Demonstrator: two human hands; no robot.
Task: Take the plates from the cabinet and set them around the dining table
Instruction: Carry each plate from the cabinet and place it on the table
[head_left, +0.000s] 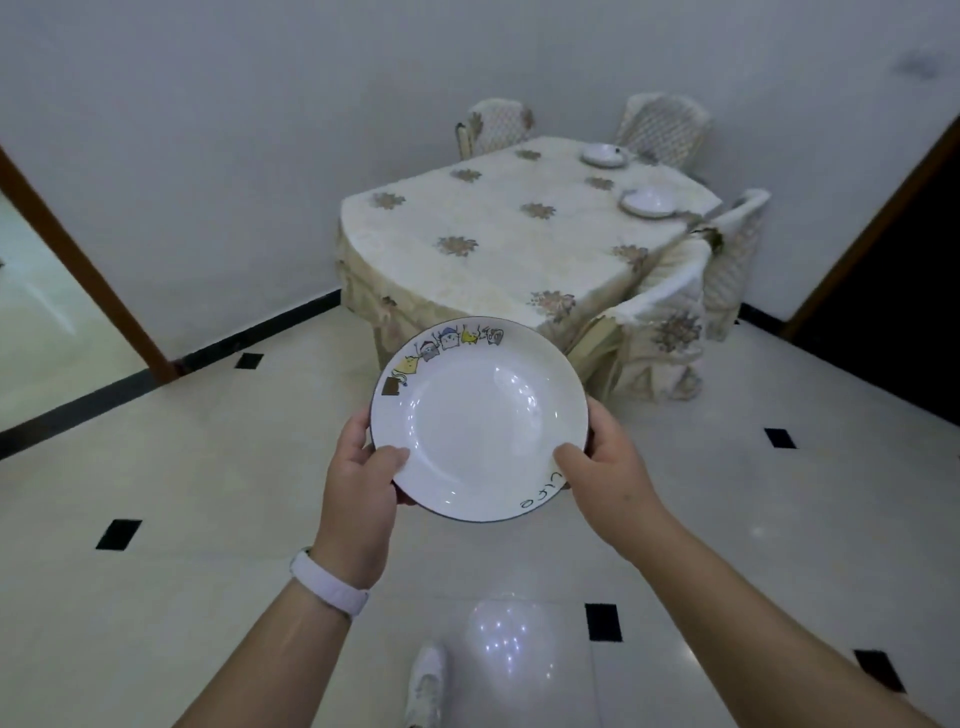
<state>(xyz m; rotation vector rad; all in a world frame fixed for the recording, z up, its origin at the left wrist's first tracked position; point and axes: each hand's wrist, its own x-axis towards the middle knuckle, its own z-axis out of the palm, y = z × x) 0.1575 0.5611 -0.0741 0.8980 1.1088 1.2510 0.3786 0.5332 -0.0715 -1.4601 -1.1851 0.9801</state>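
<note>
While the left grip (358, 467) clasps the cartoon-rimmed plate (478, 415) at its eight o'clock edge and the right grip (602, 462) clasps it at four, thumbs on top, it hangs over the tiled floor (208, 519); the clothed counter (483, 244) at one o'clock carries a far plate (602, 154) and a nearer plate (648, 201).

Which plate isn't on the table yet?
The cartoon-rimmed plate, held between left hand and right hand; the far plate and the nearer plate lie on the table.
</note>
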